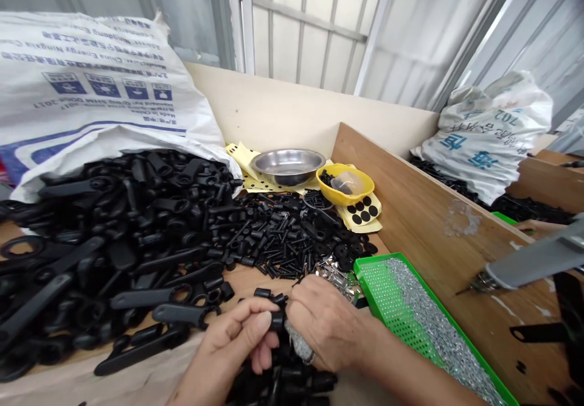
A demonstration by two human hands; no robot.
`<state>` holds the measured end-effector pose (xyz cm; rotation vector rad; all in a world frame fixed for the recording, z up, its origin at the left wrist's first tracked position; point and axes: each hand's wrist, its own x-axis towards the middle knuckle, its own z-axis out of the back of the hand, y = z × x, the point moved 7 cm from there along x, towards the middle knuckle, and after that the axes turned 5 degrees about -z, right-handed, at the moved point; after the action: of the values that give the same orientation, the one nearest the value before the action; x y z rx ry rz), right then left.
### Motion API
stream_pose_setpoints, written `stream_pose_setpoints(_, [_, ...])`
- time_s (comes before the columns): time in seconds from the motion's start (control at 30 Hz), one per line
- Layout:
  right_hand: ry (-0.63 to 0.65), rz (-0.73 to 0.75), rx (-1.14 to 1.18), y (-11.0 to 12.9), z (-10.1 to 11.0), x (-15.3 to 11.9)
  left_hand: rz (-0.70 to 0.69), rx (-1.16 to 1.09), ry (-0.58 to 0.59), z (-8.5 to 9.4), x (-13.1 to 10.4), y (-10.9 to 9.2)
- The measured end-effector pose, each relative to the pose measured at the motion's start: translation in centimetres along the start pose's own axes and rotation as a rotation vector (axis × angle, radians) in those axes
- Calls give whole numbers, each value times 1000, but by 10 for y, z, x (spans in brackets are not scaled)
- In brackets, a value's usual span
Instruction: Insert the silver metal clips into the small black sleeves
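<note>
At the front of the table, my left hand [237,342] pinches a short black plastic cylinder [276,321] between thumb and fingers. Close against it on the right, my right hand [323,321] is closed around a grey, rough-surfaced object [300,343], whose kind I cannot make out. My right fingertips are hidden behind the hand. Below both hands lie more black cylindrical parts [292,385]. Just beyond the right hand is a small heap of shiny metal clips [336,275], with black screws [285,245] spread behind it.
Black plastic handles [150,229] pile up on the left before a white woven sack [91,83]. A green tray [387,308] of small metal pieces sits right, beside a wooden divider [424,229]. A steel bowl [289,165] and yellow basket [351,196] stand behind. An electric screwdriver [529,260] hangs at right.
</note>
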<state>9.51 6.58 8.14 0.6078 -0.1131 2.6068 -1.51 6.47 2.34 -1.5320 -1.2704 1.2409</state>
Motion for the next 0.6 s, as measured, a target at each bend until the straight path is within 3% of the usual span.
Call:
stream_pose_setpoints(0.13, [15, 21, -42, 0, 2, -1, 98, -144, 38, -7, 0, 9])
stream_pose_setpoints(0.27, [-69, -23, 59, 0, 5, 0, 109, -220, 28, -10, -2, 10])
stream_pose_setpoints(0.4, [-110, -106, 298, -4, 6, 1, 53, -187, -24, -8, -5, 7])
stream_pose_setpoints(0.6, [10, -295, 568, -10, 1, -1, -119, -7, 2, -4, -5, -3])
